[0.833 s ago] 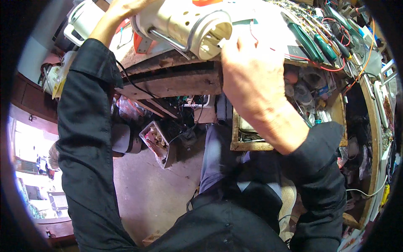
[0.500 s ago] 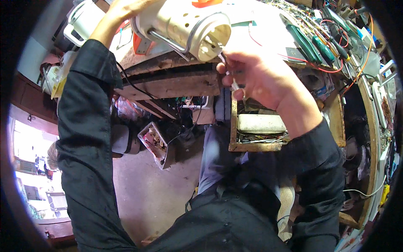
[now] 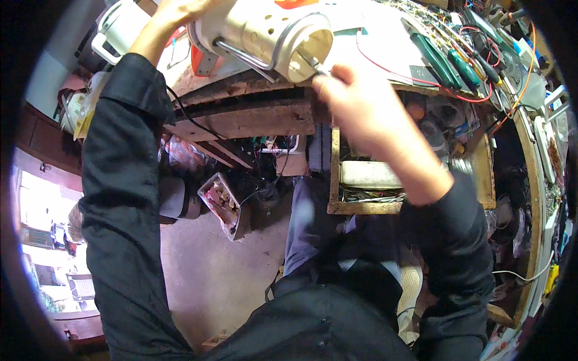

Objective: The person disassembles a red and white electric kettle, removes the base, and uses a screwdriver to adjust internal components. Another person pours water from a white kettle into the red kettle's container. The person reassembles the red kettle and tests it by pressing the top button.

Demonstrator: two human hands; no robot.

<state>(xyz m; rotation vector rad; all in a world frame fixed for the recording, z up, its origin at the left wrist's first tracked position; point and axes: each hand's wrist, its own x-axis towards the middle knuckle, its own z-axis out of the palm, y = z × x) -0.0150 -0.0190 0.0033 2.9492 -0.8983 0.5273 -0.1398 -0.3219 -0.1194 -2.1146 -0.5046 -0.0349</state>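
My left hand [image 3: 183, 12] grips the far-left end of a cream plastic cylinder [image 3: 247, 27] with holes and a bent metal tube bracket [image 3: 244, 57]; its fingers run off the top edge. The cylinder lies tilted over the bench's front edge, its round open end toward the right. My right hand [image 3: 361, 108], blurred by motion, is closed on a slim tool [image 3: 314, 66], partly hidden by the fingers, whose light metal-looking end reaches into that opening. An orange metal piece [image 3: 201, 62] stands under the cylinder's left part.
The bench [image 3: 241, 117] holds green-handled tools [image 3: 433, 63], red wire and clutter along the right. An open wooden drawer [image 3: 361, 207] with a metal case is below. A white jug [image 3: 108, 42] stands at upper left. A bin of scraps [image 3: 220, 207] sits on the floor.
My right hand swung back and downward, showing the slim tool, then moved up and left to the cylinder's open end with fingers turned over it. The left hand keeps its hold.
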